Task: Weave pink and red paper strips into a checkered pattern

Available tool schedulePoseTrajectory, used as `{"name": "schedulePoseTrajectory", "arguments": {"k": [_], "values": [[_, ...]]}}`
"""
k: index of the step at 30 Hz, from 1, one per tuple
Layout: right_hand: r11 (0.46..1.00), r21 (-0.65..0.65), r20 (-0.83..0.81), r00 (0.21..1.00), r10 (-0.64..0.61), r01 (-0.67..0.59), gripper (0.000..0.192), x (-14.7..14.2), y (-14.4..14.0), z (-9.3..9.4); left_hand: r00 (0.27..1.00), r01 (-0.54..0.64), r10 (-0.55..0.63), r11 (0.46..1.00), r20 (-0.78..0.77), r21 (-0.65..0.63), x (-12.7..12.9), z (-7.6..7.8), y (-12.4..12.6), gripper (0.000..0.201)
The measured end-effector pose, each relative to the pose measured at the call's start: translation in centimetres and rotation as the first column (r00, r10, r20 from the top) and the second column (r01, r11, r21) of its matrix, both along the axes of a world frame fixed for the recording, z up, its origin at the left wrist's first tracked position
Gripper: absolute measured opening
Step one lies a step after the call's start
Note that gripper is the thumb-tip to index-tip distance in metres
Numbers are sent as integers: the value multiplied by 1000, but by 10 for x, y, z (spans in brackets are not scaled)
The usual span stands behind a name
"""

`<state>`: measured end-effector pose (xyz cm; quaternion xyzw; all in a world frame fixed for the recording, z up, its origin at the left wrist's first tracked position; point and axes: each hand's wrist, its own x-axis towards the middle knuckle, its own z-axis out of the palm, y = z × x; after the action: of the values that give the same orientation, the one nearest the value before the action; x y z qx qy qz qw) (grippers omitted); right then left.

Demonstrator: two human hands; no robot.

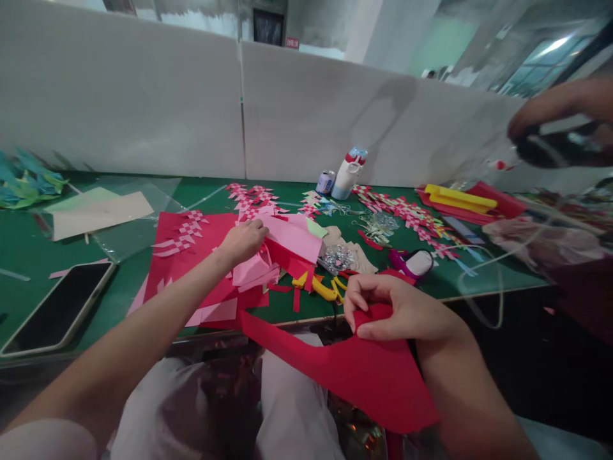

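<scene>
My right hand grips the top edge of a large red paper sheet that hangs off the table's front edge over my lap. My left hand reaches forward onto a pile of pink paper sheets, its fingers closed on the edge of one. Red paper sheets lie under the pile. Yellow-handled scissors lie on the table between my two hands.
A phone lies at front left on the green table. Woven pink-and-white strips, a white glue bottle, a small can and yellow and red sheets sit further back. Another person's hand is at upper right.
</scene>
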<state>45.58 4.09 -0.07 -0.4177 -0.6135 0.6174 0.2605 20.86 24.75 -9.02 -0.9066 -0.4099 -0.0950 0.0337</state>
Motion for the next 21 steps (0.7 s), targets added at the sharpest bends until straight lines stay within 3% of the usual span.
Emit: {"name": "schedulePoseTrajectory", "arguments": {"k": [6,9,12,13,14,21], "values": [[999,32,13,1000,0,0,36,2,-3,1,993,74,-58,986,106,-150,-16,10,-35,36],[999,46,30,1000,0,-2,35,2,-3,2,977,177,-133,942,167,-285,-27,19,-67,33],[998,67,44,999,-2,-1,34,2,-3,2,910,361,-135,720,391,-593,-41,23,-99,44],[997,73,46,999,-4,1,34,3,-3,2,896,391,-114,660,428,-642,-45,23,-108,45],[997,80,44,999,-8,4,34,3,-3,1,889,400,-95,636,448,-659,-50,22,-116,44],[988,114,97,989,-114,103,39,5,0,-3,904,347,-52,669,424,-658,-85,7,-136,28]]}}
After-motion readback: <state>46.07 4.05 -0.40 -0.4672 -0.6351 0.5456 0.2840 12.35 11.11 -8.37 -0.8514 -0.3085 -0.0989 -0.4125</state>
